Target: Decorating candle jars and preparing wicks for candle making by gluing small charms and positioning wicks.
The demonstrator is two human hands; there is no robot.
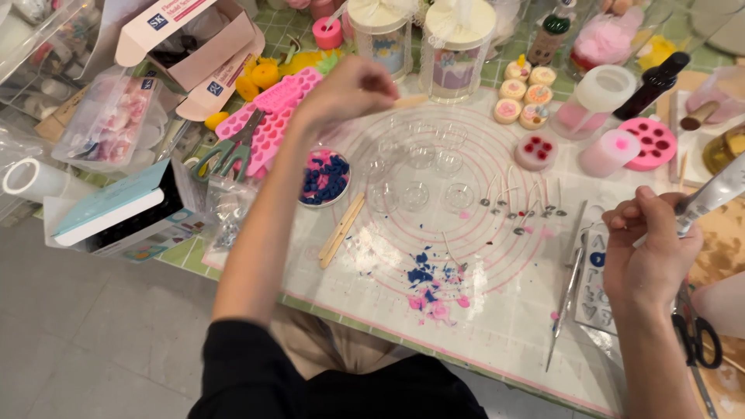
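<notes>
My right hand (650,252) grips a white tube (710,200) cut off by the right edge; I can't tell what the blurred clutter at the table's far edge is.

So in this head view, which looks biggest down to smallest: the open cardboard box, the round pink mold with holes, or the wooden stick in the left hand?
1. Open cardboard box, clearly largest.
2. Round pink mold.
3. Wooden stick in the left hand, thinnest and smallest, only partly showing.
</notes>
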